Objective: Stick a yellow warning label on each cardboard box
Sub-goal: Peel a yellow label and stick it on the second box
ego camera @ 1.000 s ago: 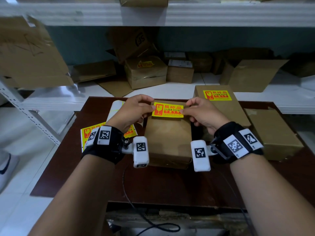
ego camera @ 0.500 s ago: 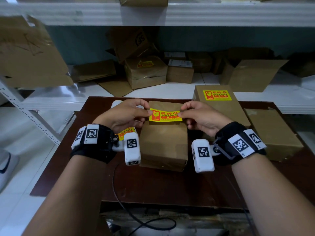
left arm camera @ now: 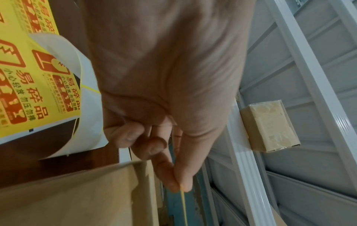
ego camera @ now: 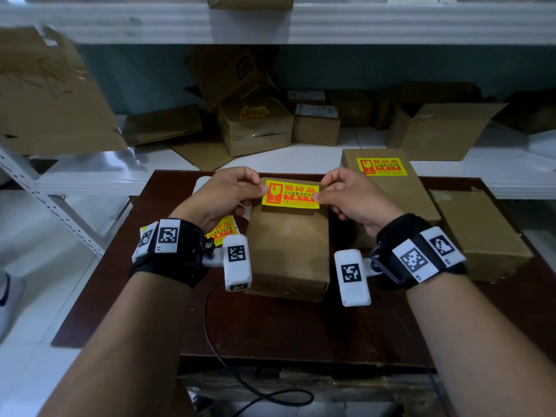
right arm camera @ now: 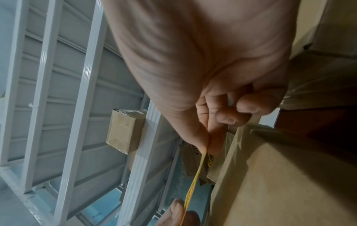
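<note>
A yellow warning label (ego camera: pixel 290 194) with red print hangs stretched over the far end of a plain cardboard box (ego camera: pixel 287 248) in the middle of the dark table (ego camera: pixel 270 326). My left hand (ego camera: pixel 228 195) pinches its left edge between thumb and forefinger, and my right hand (ego camera: pixel 346 195) pinches its right edge. The left wrist view shows the label (left arm camera: pixel 182 204) edge-on below my left hand (left arm camera: pixel 179 185), clear of the box (left arm camera: pixel 77 198). The right wrist view shows the label (right arm camera: pixel 195 182) apart from the box (right arm camera: pixel 280 183) too, pinched by my right hand (right arm camera: pixel 206 146).
A taller box (ego camera: pixel 388 191) at the right carries a label (ego camera: pixel 381 167). A plain box (ego camera: pixel 478 236) lies further right. A sheet of yellow labels (ego camera: pixel 221 231) (left arm camera: pixel 29 76) lies left of the middle box. Loose boxes (ego camera: pixel 255 124) crowd the white shelf (ego camera: pixel 316 155) behind.
Both hands have kept hold of the label. It dipped toward the box half a second ago and now sits flatter and squarer over the box's far end.
</note>
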Action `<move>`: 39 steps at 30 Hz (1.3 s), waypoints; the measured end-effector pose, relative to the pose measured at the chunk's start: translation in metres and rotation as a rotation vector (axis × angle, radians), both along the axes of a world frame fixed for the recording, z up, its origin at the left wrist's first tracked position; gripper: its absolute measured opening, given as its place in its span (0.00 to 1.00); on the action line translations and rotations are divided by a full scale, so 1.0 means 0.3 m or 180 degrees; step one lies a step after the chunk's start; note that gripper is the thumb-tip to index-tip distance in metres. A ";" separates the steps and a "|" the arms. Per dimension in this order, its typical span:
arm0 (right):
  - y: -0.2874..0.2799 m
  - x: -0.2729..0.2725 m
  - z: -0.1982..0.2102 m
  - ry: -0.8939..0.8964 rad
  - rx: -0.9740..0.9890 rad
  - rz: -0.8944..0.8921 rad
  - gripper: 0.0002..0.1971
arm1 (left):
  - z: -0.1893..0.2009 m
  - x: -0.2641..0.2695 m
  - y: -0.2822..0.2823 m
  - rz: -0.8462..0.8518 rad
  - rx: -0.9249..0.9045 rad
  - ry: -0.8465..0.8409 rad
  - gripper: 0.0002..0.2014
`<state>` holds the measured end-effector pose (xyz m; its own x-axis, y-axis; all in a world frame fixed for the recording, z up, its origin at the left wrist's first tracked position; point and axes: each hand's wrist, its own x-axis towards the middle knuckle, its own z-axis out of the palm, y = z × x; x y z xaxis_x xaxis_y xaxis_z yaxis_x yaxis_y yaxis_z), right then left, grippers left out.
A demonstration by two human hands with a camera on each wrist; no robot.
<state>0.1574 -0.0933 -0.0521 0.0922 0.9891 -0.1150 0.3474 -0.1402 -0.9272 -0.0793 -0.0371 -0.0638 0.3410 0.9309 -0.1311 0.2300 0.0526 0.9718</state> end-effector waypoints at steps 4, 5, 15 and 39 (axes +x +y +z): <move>0.003 0.000 -0.011 -0.0122 0.0033 -0.0035 0.13 | -0.002 0.009 -0.004 0.0052 0.0079 0.0173 0.08; 0.004 0.000 -0.015 -0.0140 0.0054 -0.0053 0.13 | -0.002 0.011 -0.007 0.0061 0.0115 0.0256 0.08; 0.021 -0.008 -0.036 -0.0323 0.0050 -0.0071 0.13 | -0.003 0.015 -0.009 0.0124 0.0163 0.0473 0.09; 0.028 -0.019 -0.057 -0.0105 -0.0154 -0.0133 0.14 | -0.014 0.031 -0.012 0.0185 0.0154 0.0342 0.11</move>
<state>0.1516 -0.0850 -0.0693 0.1377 0.9776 -0.1589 0.3706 -0.1997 -0.9071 -0.0701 -0.0408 -0.0679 0.2727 0.9547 -0.1186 0.3309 0.0227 0.9434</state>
